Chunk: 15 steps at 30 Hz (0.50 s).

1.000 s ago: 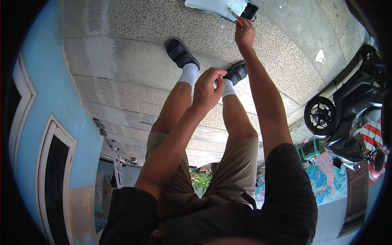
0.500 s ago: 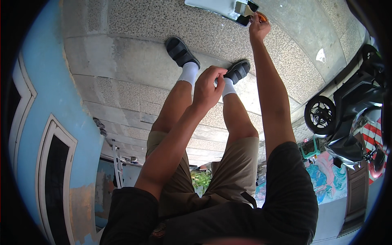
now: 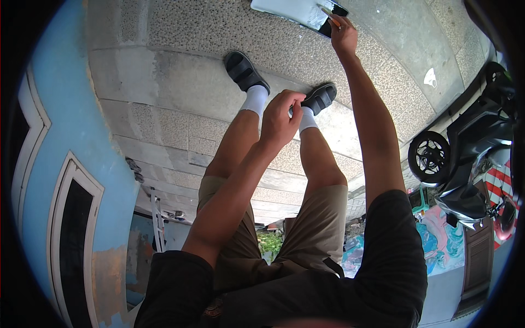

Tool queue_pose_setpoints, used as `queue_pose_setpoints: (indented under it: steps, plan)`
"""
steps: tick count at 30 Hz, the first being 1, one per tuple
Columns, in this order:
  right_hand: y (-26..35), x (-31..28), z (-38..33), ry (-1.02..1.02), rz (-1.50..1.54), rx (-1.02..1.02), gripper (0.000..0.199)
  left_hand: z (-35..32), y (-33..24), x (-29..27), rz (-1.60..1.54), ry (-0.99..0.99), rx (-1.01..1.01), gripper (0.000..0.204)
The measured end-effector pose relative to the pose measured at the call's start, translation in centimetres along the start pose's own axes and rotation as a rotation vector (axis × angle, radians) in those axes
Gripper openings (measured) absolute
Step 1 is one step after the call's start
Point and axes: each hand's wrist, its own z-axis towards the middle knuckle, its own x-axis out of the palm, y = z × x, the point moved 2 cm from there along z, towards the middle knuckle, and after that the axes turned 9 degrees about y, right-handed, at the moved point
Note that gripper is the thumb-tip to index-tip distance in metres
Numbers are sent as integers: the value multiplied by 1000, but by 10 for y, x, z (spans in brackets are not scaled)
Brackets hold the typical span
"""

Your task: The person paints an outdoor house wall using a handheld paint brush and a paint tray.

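My right hand [image 3: 344, 37] reaches to the top of the view, its fingers closed round a paintbrush [image 3: 332, 18] with an orange handle. The brush is seen nearly edge-on, its tip over a shallow black-edged tray or panel [image 3: 292, 9] with white paint across much of it. Black shows at its right end, and the top edge of the view cuts it off. Nearer to me, my left hand [image 3: 280, 119] hangs in front of my shins, fingers loosely curled and thumb close to the index finger. Nothing shows in it.
My feet in black sandals [image 3: 245, 71] stand on pebbled and smooth concrete paving [image 3: 186, 71]. A white scrap [image 3: 430, 77] lies to the right, before a parked motorcycle [image 3: 465, 147]. At left rises a light blue wall [image 3: 65, 109] with framed openings; a ladder [image 3: 157, 221] stands behind.
My right hand has shifted slightly left and turned the paintbrush, so its broad bristle face no longer shows. My left hand has hardly moved.
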Motion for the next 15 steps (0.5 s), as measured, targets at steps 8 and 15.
queue_pose_setpoints:
  steps: [8, 15]
  plan:
    - [8, 7, -13, -29, 16, -11, 21, -3, 3, 0, 4, -15, 18, 18]
    - [-4, -13, -18, -219, 810, 519, 27, -1, 2, -2, 28, 9, 26, 19]
